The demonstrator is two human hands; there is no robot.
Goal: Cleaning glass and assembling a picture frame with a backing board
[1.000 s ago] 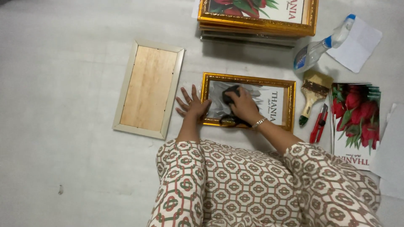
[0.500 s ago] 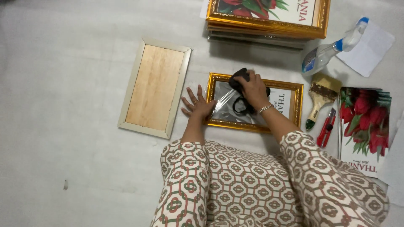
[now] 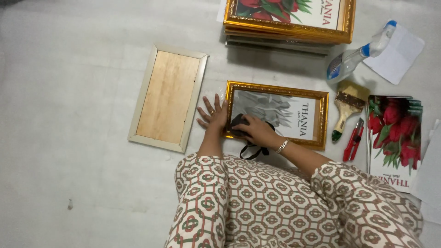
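A gold picture frame (image 3: pixel 323 120) lies flat on the white floor in front of me, its glass showing a pale print. My right hand (image 3: pixel 258 130) presses a black cloth (image 3: pixel 237 124) onto the glass near the frame's lower left corner; a black loop of the cloth hangs below the frame. My left hand (image 3: pixel 212 113) lies flat with fingers spread on the floor, touching the frame's left edge.
A frame turned face down with a wooden back (image 3: pixel 167 97) lies to the left. A stack of gold frames (image 3: pixel 287 27) is at the top. On the right are a spray bottle (image 3: pixel 359 56), a paintbrush (image 3: pixel 347 105), a red cutter (image 3: pixel 353 139), tulip prints (image 3: pixel 393 133) and white paper (image 3: pixel 398 53).
My right hand has slid the black cloth from the upper left part of the glass down to the lower left corner. My left hand stays at the frame's left edge.
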